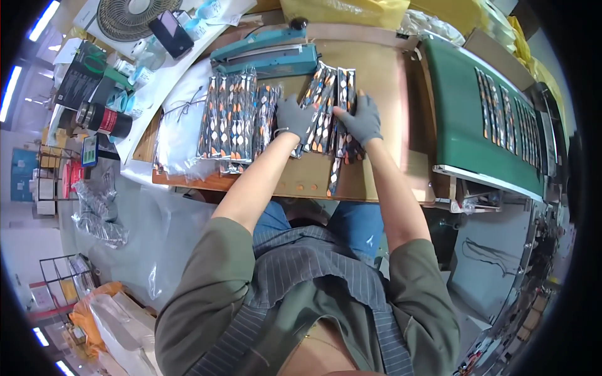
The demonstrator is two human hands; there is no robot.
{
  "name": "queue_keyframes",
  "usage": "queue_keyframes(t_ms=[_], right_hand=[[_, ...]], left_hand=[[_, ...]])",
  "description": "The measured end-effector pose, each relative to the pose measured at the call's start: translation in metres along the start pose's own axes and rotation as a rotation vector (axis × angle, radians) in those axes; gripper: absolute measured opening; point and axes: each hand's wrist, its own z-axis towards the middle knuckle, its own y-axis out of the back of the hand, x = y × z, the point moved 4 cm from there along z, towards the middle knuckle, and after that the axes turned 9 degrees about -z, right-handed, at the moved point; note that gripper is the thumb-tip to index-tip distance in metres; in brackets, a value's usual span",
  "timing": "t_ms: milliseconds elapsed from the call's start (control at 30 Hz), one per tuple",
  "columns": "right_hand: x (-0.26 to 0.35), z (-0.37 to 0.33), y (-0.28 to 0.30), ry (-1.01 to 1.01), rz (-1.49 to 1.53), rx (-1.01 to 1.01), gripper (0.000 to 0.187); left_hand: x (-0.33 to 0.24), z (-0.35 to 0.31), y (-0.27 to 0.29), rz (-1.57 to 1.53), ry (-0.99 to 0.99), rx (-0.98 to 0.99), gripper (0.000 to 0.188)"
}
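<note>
Several long dark strips patterned with orange, white and blue diamond shapes lie on the brown work table [385,81]. My left hand [295,119], in a grey glove, rests at the left edge of the middle strips [321,113], thumb toward them, fingers apart. On their right side my right hand [362,120], also gloved, touches a strip [342,131] with its thumb out and fingers spread. One strip [335,177] sticks out toward me below the others. To the left is a larger stack of strips in clear plastic [227,119]. What lies under my palms is hidden.
A teal bag sealer [269,59] stands behind the strips. Clear plastic bags [185,131] lie at the table's left. A green conveyor belt [461,106] on the right carries more strips [508,119]. The white side table [166,81] holds a phone [170,34] and a thermos [103,119].
</note>
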Motion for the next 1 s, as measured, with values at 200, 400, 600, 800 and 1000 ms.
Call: queue_keyframes(t_ms=[200,400,600,800,1000], right_hand=[[-0.031,-0.047,0.023,-0.262,0.281,-0.125,0.084],[-0.053,-0.093,0.024,-0.254,0.494,-0.209,0.058],[-0.044,-0.099,0.05,-0.332,0.773,-0.158,0.044],[0.059,-0.093,0.097,-0.079,0.932,0.188,0.029],[0.079,-0.11,0.104,-0.07,0.993,0.191,0.03]], left_hand=[[-0.019,-0.014,0.016,0.092,-0.497,-0.162,0.034],[-0.012,-0.007,0.0,0.145,-0.355,-0.091,0.023],[-0.02,-0.018,0.058,-0.506,-0.066,0.051,0.022],[-0.05,-0.155,0.084,-0.816,0.172,0.697,0.025],[-0.048,-0.193,0.094,-1.12,0.429,0.844,0.031]])
